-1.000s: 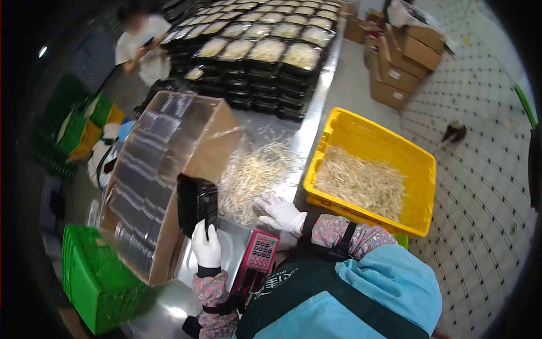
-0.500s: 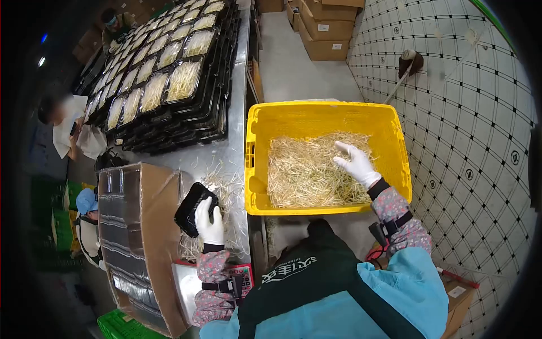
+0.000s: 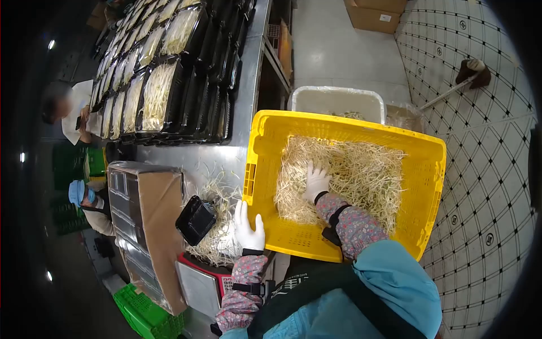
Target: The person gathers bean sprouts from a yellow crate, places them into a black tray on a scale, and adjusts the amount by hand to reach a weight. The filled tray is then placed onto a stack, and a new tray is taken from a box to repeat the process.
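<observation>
to the upper left, many filled trays [image 3: 160,96] in stacked rows, pale with sprouts: a good share done, by the look of it. farther right and lower, one black tray [image 3: 196,220], tilted on loose sprouts [image 3: 212,189], with no sprouts to be seen inside: apparently yet to be filled. just right of that, the left hand [image 3: 249,230], gloved, thumb and fingers apart, with nothing in the grip, close by the corner of the yellow crate [image 3: 344,120]; contact there hard to judge. inside the crate, the right hand [image 3: 318,181], gloved, fingers spread over a broad bed of sprouts [image 3: 367,169]; impossible to tell of anything under the palm. plenty left to handle, judging from that bed.

around all this, at far left, a person in a blue cap [image 3: 77,193] and, higher up, another in a white top [image 3: 82,107]. then a green crate [image 3: 148,311] at the bottom, a cardboard carton [image 3: 157,212] with dark, shiny packs, and a scale [image 3: 199,288] with a metal plate and red edge. beneath the trays and carton, a shiny metal table [image 3: 232,155]. behind the yellow crate, a pale tub [image 3: 339,100]; beyond, on grey floor [image 3: 327,53], a brown carton [image 3: 375,16]. at far right, a pale, line-patterned surface [image 3: 474,164].
</observation>
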A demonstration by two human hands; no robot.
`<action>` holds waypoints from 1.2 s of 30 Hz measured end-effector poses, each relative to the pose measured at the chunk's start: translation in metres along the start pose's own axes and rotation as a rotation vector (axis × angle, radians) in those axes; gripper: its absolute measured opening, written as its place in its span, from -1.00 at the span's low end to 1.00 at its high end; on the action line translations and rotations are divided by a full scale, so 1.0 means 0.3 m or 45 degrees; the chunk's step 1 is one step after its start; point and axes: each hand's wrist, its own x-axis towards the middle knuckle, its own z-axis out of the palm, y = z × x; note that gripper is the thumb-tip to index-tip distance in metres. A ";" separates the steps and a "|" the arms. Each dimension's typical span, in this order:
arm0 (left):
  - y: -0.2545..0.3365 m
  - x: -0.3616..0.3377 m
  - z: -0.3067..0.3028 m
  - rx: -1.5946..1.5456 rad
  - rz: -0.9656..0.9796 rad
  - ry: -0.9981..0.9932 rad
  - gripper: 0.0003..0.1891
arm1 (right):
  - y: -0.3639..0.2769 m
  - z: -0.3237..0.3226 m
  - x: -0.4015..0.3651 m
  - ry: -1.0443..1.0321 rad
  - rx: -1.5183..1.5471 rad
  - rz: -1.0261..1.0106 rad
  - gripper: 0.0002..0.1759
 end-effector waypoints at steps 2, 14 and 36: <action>0.002 0.004 -0.006 0.022 -0.002 0.001 -0.40 | 0.047 0.086 0.053 -0.047 0.086 -0.091 0.35; -0.010 -0.005 0.001 -0.039 0.022 0.028 -0.39 | 0.511 -0.354 -0.041 -0.187 1.237 -0.311 0.01; -0.040 0.165 0.415 -0.884 -0.758 -0.996 -0.25 | 0.613 -0.112 -0.045 -0.045 1.179 -0.071 0.05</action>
